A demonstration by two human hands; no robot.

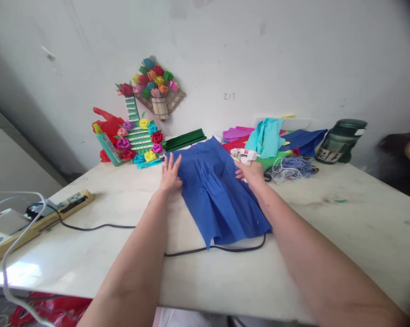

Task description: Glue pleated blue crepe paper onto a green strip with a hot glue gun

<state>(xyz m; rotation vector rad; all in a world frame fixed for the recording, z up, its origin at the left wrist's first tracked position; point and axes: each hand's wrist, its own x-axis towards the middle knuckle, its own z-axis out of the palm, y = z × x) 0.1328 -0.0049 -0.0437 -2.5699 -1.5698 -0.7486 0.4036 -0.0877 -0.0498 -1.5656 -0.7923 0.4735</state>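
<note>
A sheet of blue crepe paper (215, 190) lies creased on the white table (344, 218). My left hand (170, 175) rests flat on the sheet's left edge, fingers stretched out and slightly apart. My right hand (251, 171) presses on the sheet's right edge with the fingers laid flat. A bandage or tape wraps one finger of that hand. Neither hand holds anything.
Paper-flower crafts (140, 136) lean against the wall, with a flower panel (159, 88) above. Green paper strips (184, 138), coloured paper sheets (269, 136), blue yarn (293, 168) and a dark jar (341, 141) sit behind. A power strip (37, 218) and black cable (225, 249) lie left and front.
</note>
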